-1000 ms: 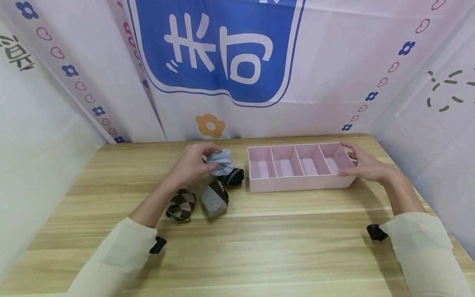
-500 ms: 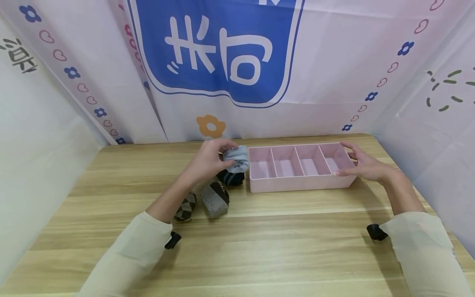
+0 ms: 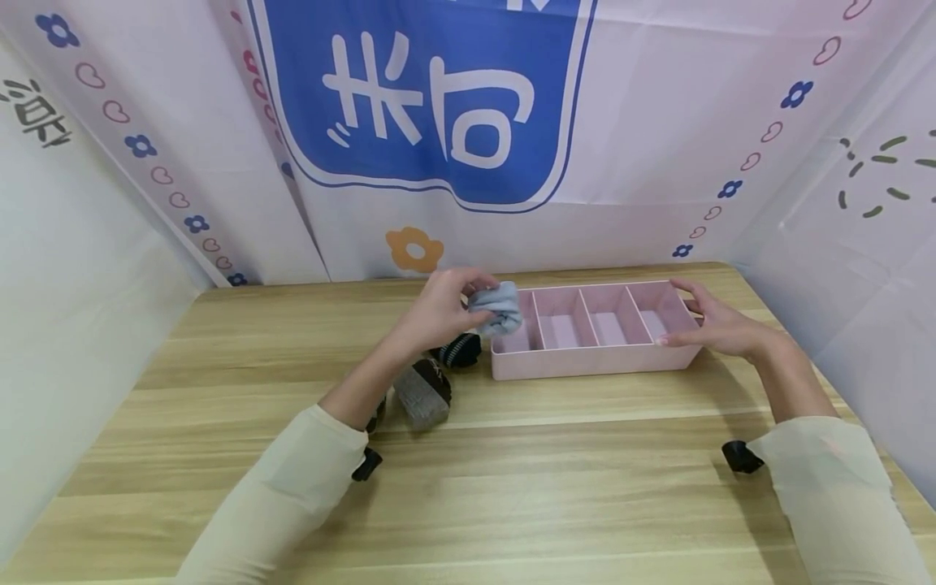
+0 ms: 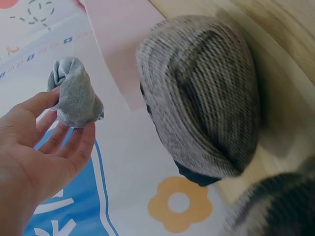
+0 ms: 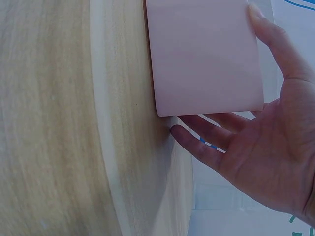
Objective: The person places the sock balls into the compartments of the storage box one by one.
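Grey sock roll [image 3: 498, 307] pinched in left hand [image 3: 437, 313] fingertips, held over leftmost compartment of pink divider tray [image 3: 585, 361]. Right hand [image 3: 720, 325], fingers straight, braces the tray's right end.

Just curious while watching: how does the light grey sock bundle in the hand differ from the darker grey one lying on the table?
The light grey sock bundle is pale and plain; the darker grey bundle is charcoal with a ribbed knit. The pale one is held by the left hand over the pink tray's end compartment; the dark one lies untouched on the table. Both are rolled.
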